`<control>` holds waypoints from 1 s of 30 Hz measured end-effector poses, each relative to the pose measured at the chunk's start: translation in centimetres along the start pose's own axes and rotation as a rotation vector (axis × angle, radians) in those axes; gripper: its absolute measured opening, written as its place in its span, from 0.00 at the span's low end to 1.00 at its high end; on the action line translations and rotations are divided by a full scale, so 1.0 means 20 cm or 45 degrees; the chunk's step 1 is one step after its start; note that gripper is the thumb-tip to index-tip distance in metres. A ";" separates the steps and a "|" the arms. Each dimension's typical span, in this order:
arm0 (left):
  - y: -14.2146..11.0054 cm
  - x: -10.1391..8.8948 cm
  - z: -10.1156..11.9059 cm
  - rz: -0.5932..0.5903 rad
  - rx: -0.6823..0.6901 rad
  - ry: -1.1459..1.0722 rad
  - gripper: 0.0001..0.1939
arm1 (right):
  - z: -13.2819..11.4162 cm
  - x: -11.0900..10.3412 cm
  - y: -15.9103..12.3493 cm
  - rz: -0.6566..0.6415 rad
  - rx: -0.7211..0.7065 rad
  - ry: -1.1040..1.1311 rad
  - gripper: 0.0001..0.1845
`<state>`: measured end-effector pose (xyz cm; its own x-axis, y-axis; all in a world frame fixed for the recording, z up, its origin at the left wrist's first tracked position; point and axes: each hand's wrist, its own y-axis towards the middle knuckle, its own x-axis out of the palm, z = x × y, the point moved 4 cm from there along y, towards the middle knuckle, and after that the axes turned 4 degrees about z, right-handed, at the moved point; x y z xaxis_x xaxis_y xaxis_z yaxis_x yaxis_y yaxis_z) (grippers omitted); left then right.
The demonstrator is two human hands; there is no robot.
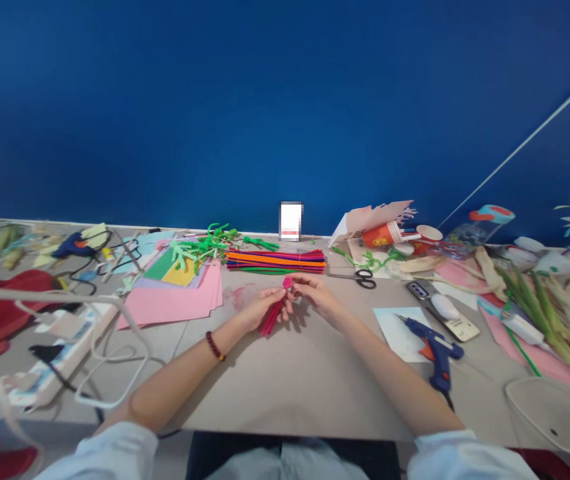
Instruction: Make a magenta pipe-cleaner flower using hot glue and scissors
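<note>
A bunch of pink fuzzy sticks (pixel 269 324) is in the person's hands, just above the middle of the table (pixel 289 393). A small pink curl (pixel 287 283) sits at its top, and the long ends hang down, leaning to the left. The left hand (pixel 267 308) is closed around the sticks, with its thumb near the curl. The right hand (pixel 317 292) has its fingertips right at the curl's side, touching it, but one cannot tell if they are squeezing it. A dark red bracelet (pixel 215 347) is on the left wrist.

Just behind the hands lies a big bundle of colored fuzzy sticks (pixel 275 261), orange, purple, red and green. Black scissors (pixel 365 279) lie beside it on the right. To the left are bent green fuzzy sticks (pixel 199 250) and pink paper (pixel 175 301), with a yellow sheet (pixel 179 273) on the pile. On the right, a blue glue gun (pixel 437 350) lies partly on pale blue paper (pixel 397 333), near a phone (pixel 419 291). A red cup (pixel 382 235) lies tipped over farther back. A white power strip (pixel 67 360) and red cloth (pixel 2 313) are far left. Behind everything is a blue wall (pixel 285 100).
</note>
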<state>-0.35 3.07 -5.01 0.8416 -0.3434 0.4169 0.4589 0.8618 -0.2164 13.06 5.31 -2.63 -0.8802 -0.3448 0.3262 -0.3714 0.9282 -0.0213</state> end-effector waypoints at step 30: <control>0.00 -0.01 -0.02 0.086 0.041 0.163 0.20 | 0.07 -0.02 0.02 0.075 -0.027 -0.128 0.13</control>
<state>-0.30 2.98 -5.46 0.9008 -0.3273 0.2855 0.3922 0.8954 -0.2108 12.87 5.73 -4.16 -0.9259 -0.3011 0.2284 -0.3130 0.9496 -0.0172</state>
